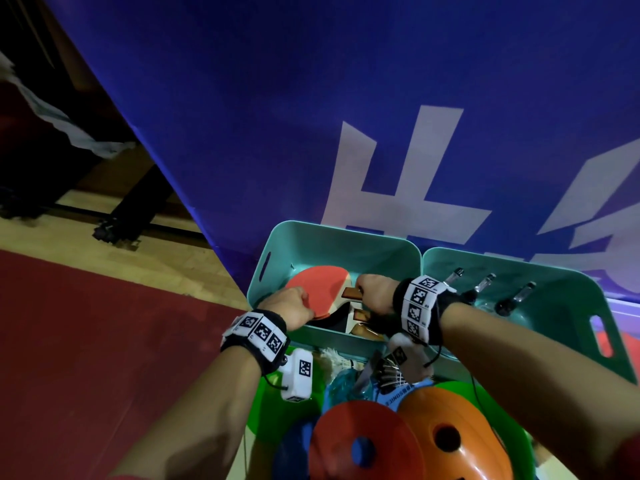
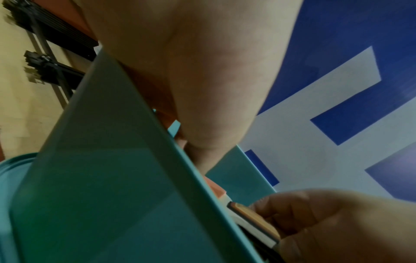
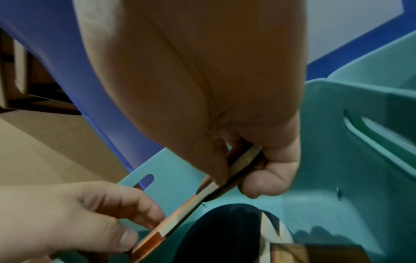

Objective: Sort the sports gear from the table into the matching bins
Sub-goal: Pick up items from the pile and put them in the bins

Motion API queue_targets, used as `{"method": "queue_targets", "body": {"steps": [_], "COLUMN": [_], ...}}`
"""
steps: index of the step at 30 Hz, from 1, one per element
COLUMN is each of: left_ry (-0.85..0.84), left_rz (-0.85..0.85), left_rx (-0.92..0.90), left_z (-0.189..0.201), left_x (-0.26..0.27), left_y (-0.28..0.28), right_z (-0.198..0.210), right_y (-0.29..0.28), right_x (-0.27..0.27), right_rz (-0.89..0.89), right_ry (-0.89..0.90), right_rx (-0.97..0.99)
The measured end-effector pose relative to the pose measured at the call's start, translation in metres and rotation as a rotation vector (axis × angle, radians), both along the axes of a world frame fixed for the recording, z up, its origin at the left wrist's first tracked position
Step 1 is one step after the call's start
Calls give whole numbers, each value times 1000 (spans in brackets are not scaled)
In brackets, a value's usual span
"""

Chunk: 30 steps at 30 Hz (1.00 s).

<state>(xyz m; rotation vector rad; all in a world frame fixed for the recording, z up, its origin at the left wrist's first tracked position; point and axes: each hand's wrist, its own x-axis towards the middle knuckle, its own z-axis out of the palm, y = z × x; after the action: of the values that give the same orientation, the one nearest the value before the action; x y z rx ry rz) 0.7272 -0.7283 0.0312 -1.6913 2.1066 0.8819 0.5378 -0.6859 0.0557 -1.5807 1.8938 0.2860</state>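
Paddle goes into the left bin

Your right hand [image 1: 375,292] grips the red paddle's [image 1: 320,284] handle, your left hand [image 1: 291,306] apparently pinching its blade edge over the left teal bin [image 1: 273,244]'s near wall; next, lower and release.

Behind the worktop's far edge you have a blue banner [image 1: 277,116] with large white lettering [image 1: 398,174] standing upright. Off the left edge you see red floor matting [image 1: 86,323] meeting pale wood flooring [image 1: 166,244], where a black metal frame [image 1: 128,209] stands beside crumpled white cloth [image 1: 69,126].
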Motion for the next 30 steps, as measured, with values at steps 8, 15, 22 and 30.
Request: {"method": "queue_targets", "body": {"steps": [8, 15, 22, 30], "left_ry": [-62, -61, -33, 112], "left_rz": [-37, -50, -29, 68], "left_rx": [-20, 12, 17, -79], "left_z": [-1, -1, -2, 12], "left_x": [1, 1, 0, -6], "left_y": [0, -1, -1, 17], "right_z": [-2, -6, -17, 5], "right_y": [-7, 1, 12, 28], "right_x": [7, 10, -9, -17], "right_rz": [32, 8, -102, -312], "right_ry": [5, -83, -81, -247], "right_rx": [66, 89, 170, 17]}}
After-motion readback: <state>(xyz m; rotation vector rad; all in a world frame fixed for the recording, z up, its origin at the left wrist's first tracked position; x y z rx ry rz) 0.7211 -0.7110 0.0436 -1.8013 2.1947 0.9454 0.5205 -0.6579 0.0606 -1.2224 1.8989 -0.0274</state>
